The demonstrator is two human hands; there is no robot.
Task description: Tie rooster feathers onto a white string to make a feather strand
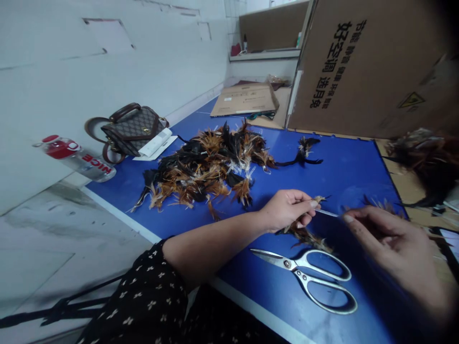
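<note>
A dark sleeve dotted with small pale flowers is seen nearest the lens, at seven o'clock, above the blue table on which everything is laid. A large cardboard box printed with black characters is stood at one o'clock; a heap of black, orange and brown feathers is spread at eleven o'clock. A brown patterned handbag and a clear bottle with a red label are placed at ten o'clock. Steel scissors, blades closed, are left untouched at five o'clock.

At the centre, a small bundle of feathers is pinched in the left hand, whose fingers are curled shut about it. One pale quill is presented from that grip, and its free end is met by the narrowed fingertips of the right hand at three o'clock; whether it is truly gripped there cannot be told through the blur.

The feather is judged nearly weightless, soft in the vane and easily bent or frayed; the stiff quill is judged the soundest hold.
</note>
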